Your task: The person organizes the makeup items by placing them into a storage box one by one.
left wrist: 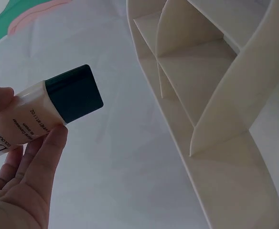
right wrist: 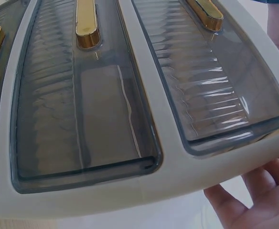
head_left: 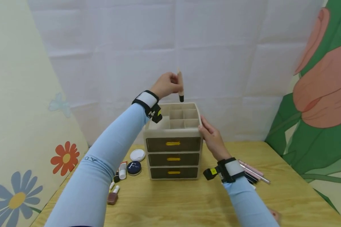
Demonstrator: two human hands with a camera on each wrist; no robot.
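My left hand (head_left: 166, 85) pinches a tube of BB cream (head_left: 180, 82) between thumb and fingers, above the divided top of a cream drawer organizer (head_left: 147, 134). The tube stands nearly upright in the head view, its dark cap (left wrist: 75, 94) pointing down. The left wrist view shows the lettering BB on its pale body and the organizer's dividers (left wrist: 201, 71) beside it. My right hand (head_left: 214, 140) rests against the organizer's upper right side with its fingers fairly straight. In the right wrist view its fingertips touch the side beside the smoky drawers (right wrist: 101, 119) with gold handles.
Left of the organizer lie a white round compact (head_left: 137, 154), a dark blue compact (head_left: 134, 168), a small white tube (head_left: 122, 171) and a nail polish bottle (head_left: 112, 198). Pink and black pencils (head_left: 253, 171) lie at the right, partly behind my right wrist. A white cloth (head_left: 125, 47) hangs behind.
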